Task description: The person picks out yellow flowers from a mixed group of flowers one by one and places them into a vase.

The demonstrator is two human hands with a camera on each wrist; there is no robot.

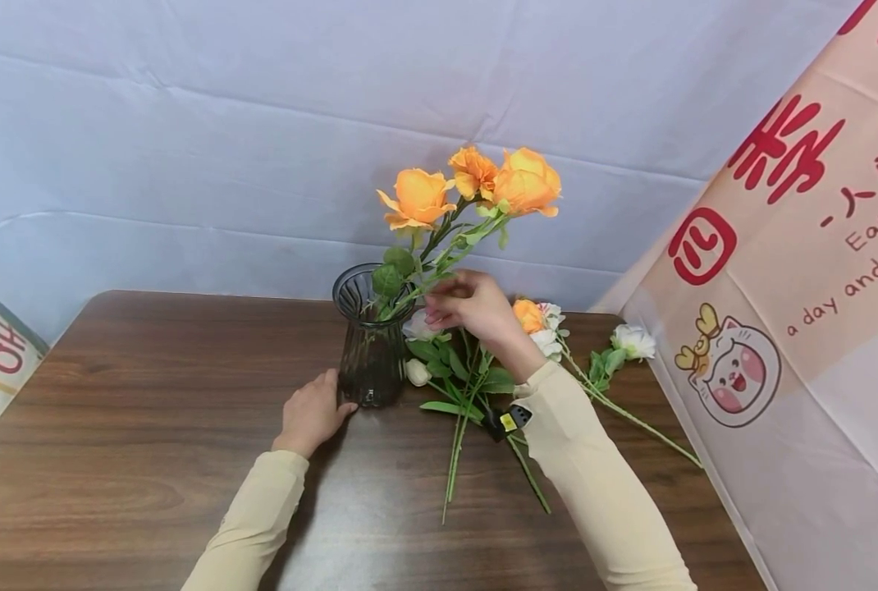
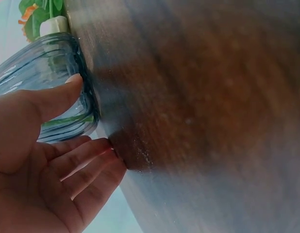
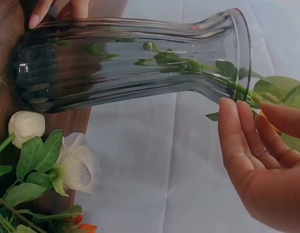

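1. One hand, the left hand (image 1: 312, 413), lay wide, thumb touching the vase (image 1: 371, 365) that stood on the table (image 1: 180, 427).
2. The right hand (image 1: 474, 308) seemed to pinch green stems (image 1: 446, 261) by the vase's top; fingers hid part.
3. Orange flowers (image 1: 473, 172) leaned out; putting them in looked half done and likely called for a soft push down.
4. The right wrist view showed leaves (image 3: 169, 58) inside the vase; the head view alone showed whole orange flowers.

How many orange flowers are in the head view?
4: left flower, middle flower and right flower leaning from the vase, lower flower beside white flowers. More may be hidden.
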